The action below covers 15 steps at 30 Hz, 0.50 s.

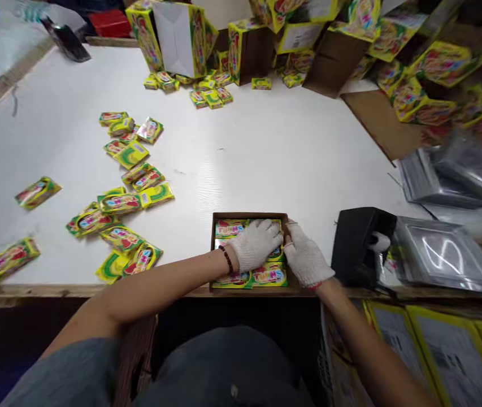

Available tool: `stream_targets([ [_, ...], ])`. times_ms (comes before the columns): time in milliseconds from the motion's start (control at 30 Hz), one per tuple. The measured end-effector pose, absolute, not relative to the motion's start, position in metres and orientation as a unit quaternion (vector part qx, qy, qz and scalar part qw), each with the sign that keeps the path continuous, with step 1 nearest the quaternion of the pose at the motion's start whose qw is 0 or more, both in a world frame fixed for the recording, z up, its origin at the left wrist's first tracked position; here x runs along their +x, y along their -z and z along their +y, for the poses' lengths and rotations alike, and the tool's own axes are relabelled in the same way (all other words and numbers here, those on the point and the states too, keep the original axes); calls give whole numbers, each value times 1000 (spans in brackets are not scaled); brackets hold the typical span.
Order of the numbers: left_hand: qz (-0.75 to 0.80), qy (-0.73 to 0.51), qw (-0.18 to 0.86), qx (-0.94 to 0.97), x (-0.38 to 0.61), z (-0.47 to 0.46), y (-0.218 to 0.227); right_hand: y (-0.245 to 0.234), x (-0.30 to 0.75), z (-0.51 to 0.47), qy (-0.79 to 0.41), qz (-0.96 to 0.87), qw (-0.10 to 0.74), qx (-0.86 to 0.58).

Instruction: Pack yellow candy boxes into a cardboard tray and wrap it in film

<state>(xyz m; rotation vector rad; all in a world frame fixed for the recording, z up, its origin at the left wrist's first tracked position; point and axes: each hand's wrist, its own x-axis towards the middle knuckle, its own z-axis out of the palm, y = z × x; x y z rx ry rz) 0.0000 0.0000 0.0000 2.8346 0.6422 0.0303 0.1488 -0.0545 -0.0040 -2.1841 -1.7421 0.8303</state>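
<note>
A shallow cardboard box sits at the front edge of the white table, filled with small yellow-green packs in rows. My left hand, in a white knit glove with a beaded bracelet at the wrist, lies flat over the packs in the box with its fingers stretched out. Gloved too, my right hand grips the box's right wall at the side, fingertips and thumb against it. Part of the packs and of that wall is hidden under my hands.
Loose packs are scattered on the white table to the left. Open printed cartons line the back. At right stand a black tape dispenser and clear plastic trays. Yellow-edged cartons lie below the table edge.
</note>
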Motion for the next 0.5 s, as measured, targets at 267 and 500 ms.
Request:
stream_targets([
  [267,187,-1,198,962,-14,5,-10,1,151,-66,-255,-598,74,-756],
  [500,582,-135,93,797,-161,52,-16,10,152,-70,-244,-597,52,-763],
])
